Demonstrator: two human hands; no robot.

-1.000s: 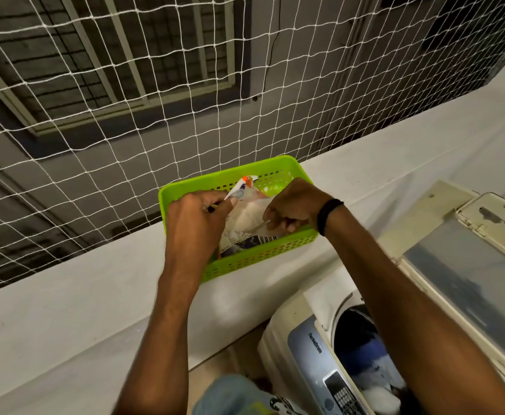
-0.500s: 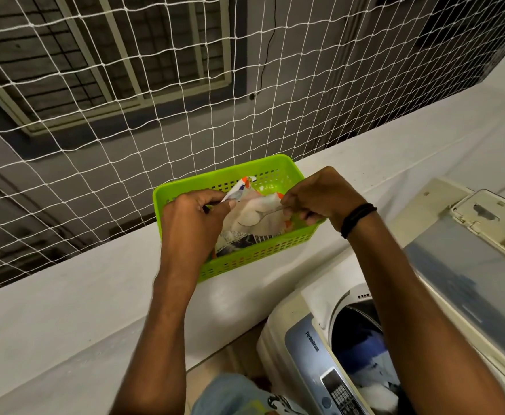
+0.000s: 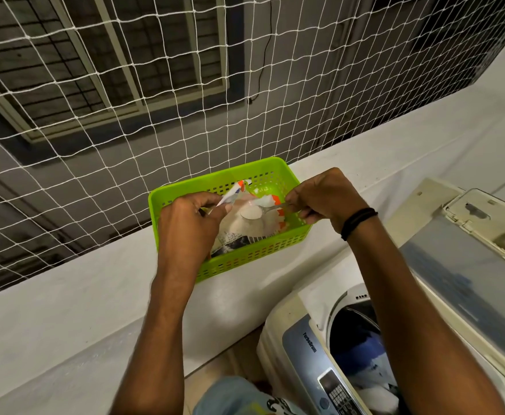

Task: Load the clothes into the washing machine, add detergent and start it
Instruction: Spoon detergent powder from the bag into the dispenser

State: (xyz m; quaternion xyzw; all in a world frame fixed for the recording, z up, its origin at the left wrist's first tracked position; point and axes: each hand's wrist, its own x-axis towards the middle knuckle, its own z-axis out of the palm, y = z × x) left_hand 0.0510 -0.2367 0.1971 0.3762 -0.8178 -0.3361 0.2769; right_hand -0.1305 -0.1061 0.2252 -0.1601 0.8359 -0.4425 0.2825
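A green perforated basket sits on the white ledge and holds a detergent packet. My left hand pinches the packet's top edge and keeps it open. My right hand grips the handle of a metal spoon whose bowl is heaped with white powder, just above the packet's mouth. Below right, the top-loading washing machine stands with its lid raised. Blue and white clothes lie in the drum.
A white rope net closes off the space behind the ledge. The machine's control panel faces up at the bottom. A black band circles my right wrist.
My right hand has drawn the spoon up and to the right, out of the packet, now loaded with powder. The left hand still holds the packet's edge.
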